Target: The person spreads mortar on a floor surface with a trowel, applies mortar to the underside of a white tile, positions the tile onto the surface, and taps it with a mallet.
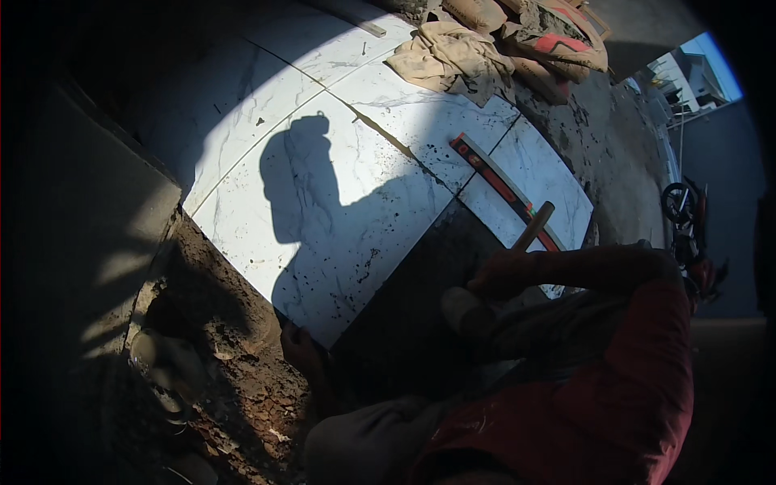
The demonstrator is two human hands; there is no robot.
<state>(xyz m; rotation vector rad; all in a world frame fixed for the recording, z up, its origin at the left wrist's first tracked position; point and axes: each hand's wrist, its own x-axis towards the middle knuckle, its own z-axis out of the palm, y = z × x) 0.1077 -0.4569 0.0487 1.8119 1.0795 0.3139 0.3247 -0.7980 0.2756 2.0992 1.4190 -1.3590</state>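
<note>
My right hand [505, 271] grips the wooden handle [537, 222] of a mallet, whose pale head [462, 311] rests over a dark square surface [404, 275] beside white marble-patterned tiles [347, 226]. My left hand [301, 347] is at the near corner between the white tile and the dark surface, fingers curled at the edge; whether it grips the tile is unclear in shadow. A long red-and-black spirit level [501, 182] lies diagonally on the tiles beyond my right hand. A head-and-shoulder shadow falls across the white tile.
Bags [558, 44] and a crumpled beige cloth [444, 56] lie at the back. A metal bar [364, 24] rests on the far tiles. Soil [218, 315] and a concrete edge [145, 210] run along the left. A motorbike [683, 210] stands at the right.
</note>
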